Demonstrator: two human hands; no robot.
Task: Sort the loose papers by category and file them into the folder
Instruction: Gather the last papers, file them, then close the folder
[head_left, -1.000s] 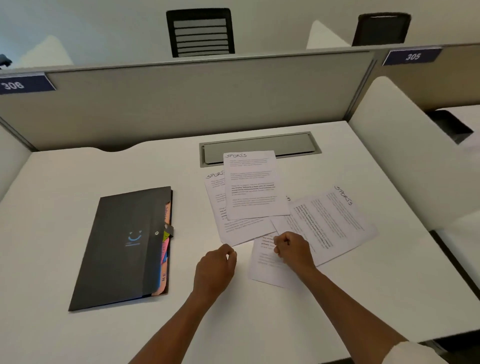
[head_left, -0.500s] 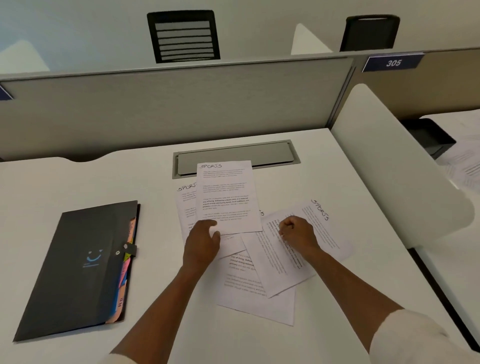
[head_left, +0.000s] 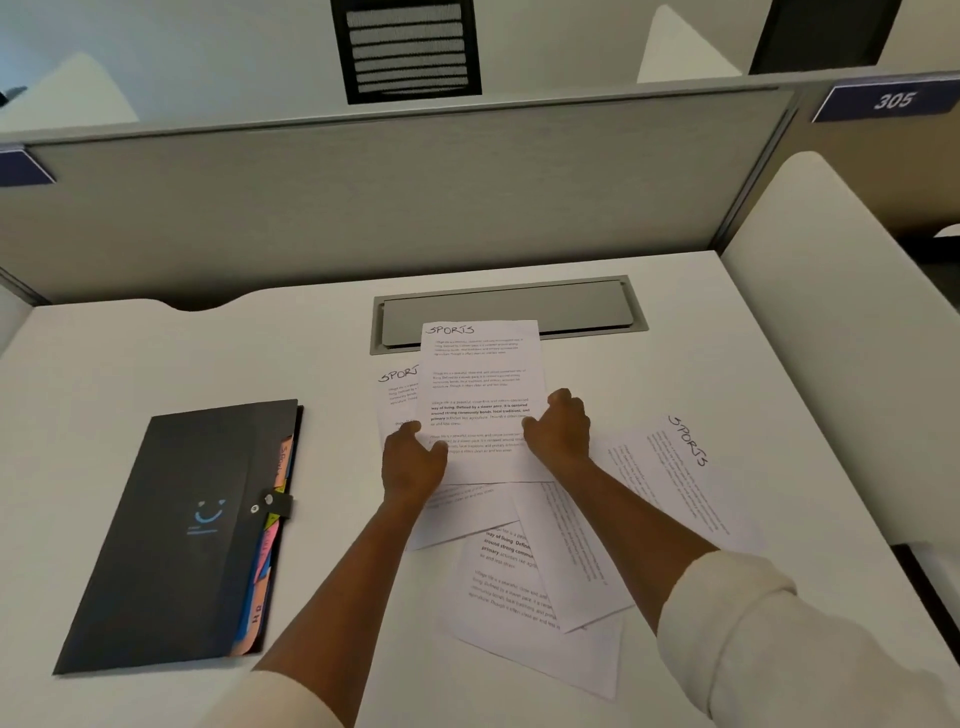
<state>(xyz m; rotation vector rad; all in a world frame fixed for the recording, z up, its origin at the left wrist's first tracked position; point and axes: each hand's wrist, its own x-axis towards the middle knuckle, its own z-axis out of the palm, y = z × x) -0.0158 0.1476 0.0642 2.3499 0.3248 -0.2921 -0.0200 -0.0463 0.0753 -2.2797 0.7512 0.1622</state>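
Note:
Several white printed sheets headed "SPORTS" lie fanned out on the white desk. The top sheet (head_left: 480, 374) lies upright in the middle, over a second sheet (head_left: 397, 395) that peeks out on its left. My left hand (head_left: 413, 460) pinches the top sheet's lower left edge. My right hand (head_left: 558, 431) grips its right edge with curled fingers. Another sheet (head_left: 675, 478) lies turned sideways at the right, and more sheets (head_left: 524, 597) overlap between my forearms. The dark grey folder (head_left: 171, 535) lies closed at the left, with coloured tabs (head_left: 265, 561) showing along its right edge.
A grey cable-tray lid (head_left: 571, 309) is set into the desk behind the papers, partly under the top sheet. A grey partition (head_left: 389, 208) closes the back, and a white side divider (head_left: 831, 322) closes the right. Bare desk (head_left: 156, 353) lies behind the folder.
Both hands have moved forward from the lower sheets to the top sheet. The left hand stays at its lower left edge, and the right hand left the sideways sheet and took the right edge.

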